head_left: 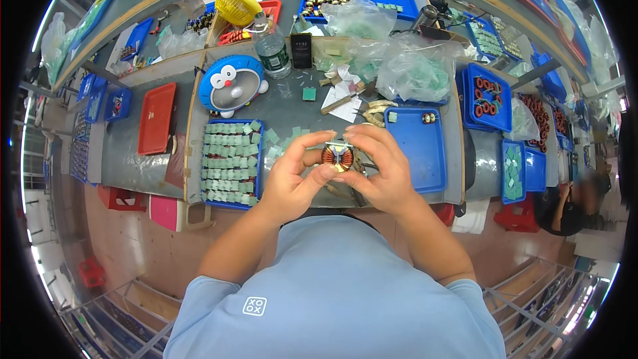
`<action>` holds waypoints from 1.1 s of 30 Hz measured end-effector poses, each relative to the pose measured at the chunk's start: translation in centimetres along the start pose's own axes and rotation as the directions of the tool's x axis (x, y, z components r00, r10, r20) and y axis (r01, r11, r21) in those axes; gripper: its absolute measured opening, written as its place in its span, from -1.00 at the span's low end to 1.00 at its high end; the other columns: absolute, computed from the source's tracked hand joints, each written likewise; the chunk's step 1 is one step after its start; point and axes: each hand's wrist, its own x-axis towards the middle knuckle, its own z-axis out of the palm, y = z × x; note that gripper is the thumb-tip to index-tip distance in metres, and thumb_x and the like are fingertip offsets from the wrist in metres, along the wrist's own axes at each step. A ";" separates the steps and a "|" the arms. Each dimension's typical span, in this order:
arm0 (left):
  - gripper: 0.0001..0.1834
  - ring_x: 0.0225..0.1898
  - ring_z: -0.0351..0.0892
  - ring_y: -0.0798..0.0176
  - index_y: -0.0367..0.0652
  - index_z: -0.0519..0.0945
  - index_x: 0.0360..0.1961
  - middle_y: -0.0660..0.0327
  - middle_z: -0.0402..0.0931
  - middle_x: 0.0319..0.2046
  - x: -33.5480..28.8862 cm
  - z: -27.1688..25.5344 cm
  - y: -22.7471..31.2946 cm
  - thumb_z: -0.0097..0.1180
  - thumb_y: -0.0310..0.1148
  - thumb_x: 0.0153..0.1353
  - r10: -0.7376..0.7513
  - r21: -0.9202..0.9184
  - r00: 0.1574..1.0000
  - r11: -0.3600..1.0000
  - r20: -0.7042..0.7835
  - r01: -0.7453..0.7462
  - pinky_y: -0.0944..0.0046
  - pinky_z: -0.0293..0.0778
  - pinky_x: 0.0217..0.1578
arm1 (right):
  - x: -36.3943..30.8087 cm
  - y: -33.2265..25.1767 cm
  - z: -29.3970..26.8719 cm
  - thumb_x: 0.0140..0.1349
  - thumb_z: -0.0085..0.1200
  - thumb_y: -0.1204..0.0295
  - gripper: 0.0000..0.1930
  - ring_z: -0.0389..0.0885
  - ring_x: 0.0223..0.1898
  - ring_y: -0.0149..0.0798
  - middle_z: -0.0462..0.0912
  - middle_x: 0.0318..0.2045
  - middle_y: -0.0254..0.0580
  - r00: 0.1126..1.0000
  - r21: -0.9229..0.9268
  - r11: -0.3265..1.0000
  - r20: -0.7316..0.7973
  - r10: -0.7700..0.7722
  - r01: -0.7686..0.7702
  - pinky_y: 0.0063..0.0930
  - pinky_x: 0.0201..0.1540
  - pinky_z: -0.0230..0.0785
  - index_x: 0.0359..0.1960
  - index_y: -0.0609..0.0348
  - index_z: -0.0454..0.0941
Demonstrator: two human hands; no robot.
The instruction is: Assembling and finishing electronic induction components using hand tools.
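Note:
Close in front of my chest, a toroidal coil (337, 157) with copper-red windings and a pale middle is held between both hands. My left hand (296, 176) grips its left side with thumb and fingers. From the other side, my right hand (385, 169) pinches it, fingertips at the top and thumb below. To the left stands a blue tray (261, 159) filled with rows of parts topped by small green boards. On the right, another blue tray (419, 149) bears one finished-looking coil (428, 118) and a small green board (393, 117).
Behind my hands lie a wooden-handled tool (342, 101) on white paper, a plastic bottle (271, 50), a phone (301, 51) and a blue cartoon-faced fan (232, 85). Clear plastic bags (415, 70) fill the back right. A red tray (157, 118) lies beyond the left divider.

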 end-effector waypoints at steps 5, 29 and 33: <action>-0.47 0.04 0.67 0.22 -0.32 0.38 0.30 -0.03 0.68 -0.01 -0.2 0.7 -0.5 0.22 -0.32 0.43 0.089 0.130 0.996 0.988 -0.027 -0.085 0.26 0.59 0.01 | -0.5 -0.2 -0.4 -0.04 0.55 0.28 -0.37 0.64 0.00 0.04 0.64 0.04 -0.04 1.000 -0.016 1.000 -0.024 -0.012 0.012 -0.19 0.05 0.52 0.08 0.24 0.59; -0.50 -0.03 0.71 0.27 -0.30 0.40 0.28 -0.02 0.74 -0.09 -0.2 2.0 -0.9 0.23 -0.35 0.41 0.192 0.245 0.981 0.952 -0.008 -0.184 0.32 0.57 -0.02 | -1.0 -0.3 -1.7 -0.05 0.53 0.30 -0.42 0.65 -0.11 0.00 0.66 -0.04 -0.05 0.987 -0.115 0.984 -0.063 -0.147 0.139 -0.21 -0.08 0.52 0.03 0.26 0.62; -0.47 -0.02 0.72 0.26 -0.29 0.40 0.29 -0.02 0.75 -0.10 -0.5 2.0 -0.6 0.26 -0.33 0.40 0.191 0.242 0.981 0.954 -0.033 -0.178 0.30 0.57 -0.03 | -1.1 -0.5 -1.5 -0.03 0.53 0.38 -0.44 0.64 -0.07 -0.02 0.64 -0.02 -0.04 0.998 0.006 0.999 -0.042 -0.052 0.052 -0.23 -0.05 0.52 0.04 0.27 0.61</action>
